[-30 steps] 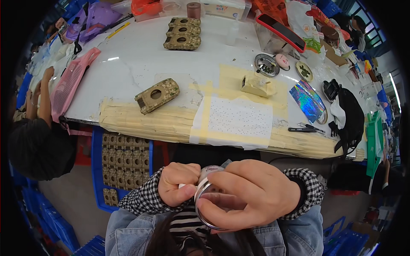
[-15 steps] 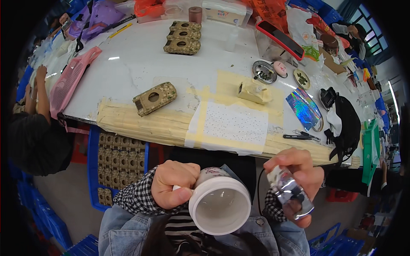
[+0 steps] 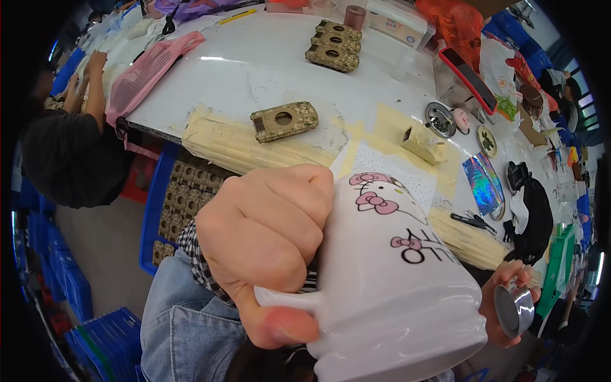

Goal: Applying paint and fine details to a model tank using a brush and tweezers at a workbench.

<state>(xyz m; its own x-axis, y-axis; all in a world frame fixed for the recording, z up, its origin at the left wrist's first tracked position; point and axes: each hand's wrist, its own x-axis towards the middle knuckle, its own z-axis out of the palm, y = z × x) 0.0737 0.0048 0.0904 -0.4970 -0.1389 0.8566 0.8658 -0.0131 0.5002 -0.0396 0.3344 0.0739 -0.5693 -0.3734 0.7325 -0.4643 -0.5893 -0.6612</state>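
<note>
close to the camera, a left hand [image 3: 270,242] is gripping a white ceramic mug [image 3: 394,299] by its handle.

the mug is tilting, its ribbed end pointing to the lower right, and is showing pink bows; its opening is facing out of sight. beside it, the right hand [image 3: 503,275] is clasping a silvery cap-like piece [image 3: 520,313] in its fingers. below the table, a blue crate [image 3: 153,210] is holding rows of camouflage tank hulls [image 3: 181,197]. beyond the mug, a dotted white sheet [image 3: 375,158] is lying on the table, with black tweezers [image 3: 468,219] and an iridescent sheet [image 3: 482,181] resting to its right. one loose hull [image 3: 299,118] is lying left of a cream block [image 3: 425,145]. farther back, three hulls [image 3: 334,39] are standing in a row, and a red-cased phone [image 3: 468,71] is leaning at the right.
</note>
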